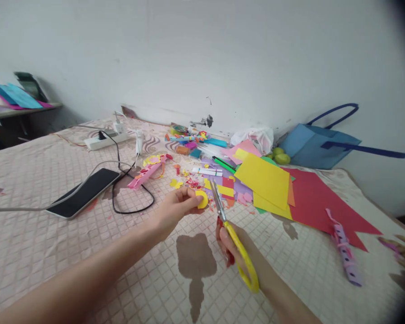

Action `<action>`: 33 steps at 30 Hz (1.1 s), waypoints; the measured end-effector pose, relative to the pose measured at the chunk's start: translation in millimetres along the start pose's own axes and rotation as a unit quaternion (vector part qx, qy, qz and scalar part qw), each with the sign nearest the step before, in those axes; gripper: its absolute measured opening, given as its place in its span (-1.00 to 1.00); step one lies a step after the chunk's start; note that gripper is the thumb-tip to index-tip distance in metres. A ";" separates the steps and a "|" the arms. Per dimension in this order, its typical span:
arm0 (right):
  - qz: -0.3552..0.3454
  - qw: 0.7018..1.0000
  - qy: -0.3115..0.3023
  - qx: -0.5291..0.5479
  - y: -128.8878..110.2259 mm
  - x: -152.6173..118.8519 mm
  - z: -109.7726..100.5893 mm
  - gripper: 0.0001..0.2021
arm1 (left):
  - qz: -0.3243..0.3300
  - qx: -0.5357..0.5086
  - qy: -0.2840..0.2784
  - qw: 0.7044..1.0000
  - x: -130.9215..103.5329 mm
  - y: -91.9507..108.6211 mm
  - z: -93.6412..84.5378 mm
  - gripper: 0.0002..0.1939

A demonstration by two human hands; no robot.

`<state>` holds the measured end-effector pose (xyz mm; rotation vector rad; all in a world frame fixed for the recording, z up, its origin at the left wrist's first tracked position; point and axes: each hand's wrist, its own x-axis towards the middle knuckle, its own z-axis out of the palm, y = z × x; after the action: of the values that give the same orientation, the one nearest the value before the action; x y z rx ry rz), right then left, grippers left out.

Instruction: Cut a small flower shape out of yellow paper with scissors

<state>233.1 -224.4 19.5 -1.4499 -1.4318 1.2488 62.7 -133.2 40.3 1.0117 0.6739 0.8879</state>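
Observation:
A small round yellow paper piece [201, 199] is pinched between the thumb and fingers of my left hand [180, 202]. To its right, my right hand [234, 243] is wrapped round a pair of scissors [240, 246] with a yellow handle, and something red shows at the same hand. The blades point up and away, beside the yellow piece and apart from it. Just beyond both hands lie many small paper scraps [194, 182] in red, pink and yellow, along with a yellow flower-shaped cutout [176, 183].
Yellow sheets [266, 180] overlap a large red sheet [317, 202] on the right. A blue bag [319, 146] stands against the wall. A phone [84, 193], looping cables and a power strip [106, 140] occupy the left. A purple paper roll [346, 254] lies at right.

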 end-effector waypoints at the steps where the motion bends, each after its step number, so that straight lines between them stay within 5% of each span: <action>1: 0.004 1.000 -0.004 -0.016 -0.3 -0.6 0.6 -0.60 | 0.005 -0.006 0.000 1.000 0.5 1.4 -1.3 -0.78; 13: -0.001 0.992 0.001 -0.130 -9.1 -0.4 -1.6 -0.68 | 0.014 -0.009 0.023 1.000 0.8 9.4 -1.7 -0.72; 33: -0.005 0.990 0.011 -0.142 -5.9 3.0 -2.9 -0.70 | 0.018 -0.009 0.022 1.000 1.5 8.3 -2.1 -0.73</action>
<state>234.0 -220.4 25.4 -1.6345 -1.6526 1.0499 59.2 -128.9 47.0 0.9935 0.6845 0.9491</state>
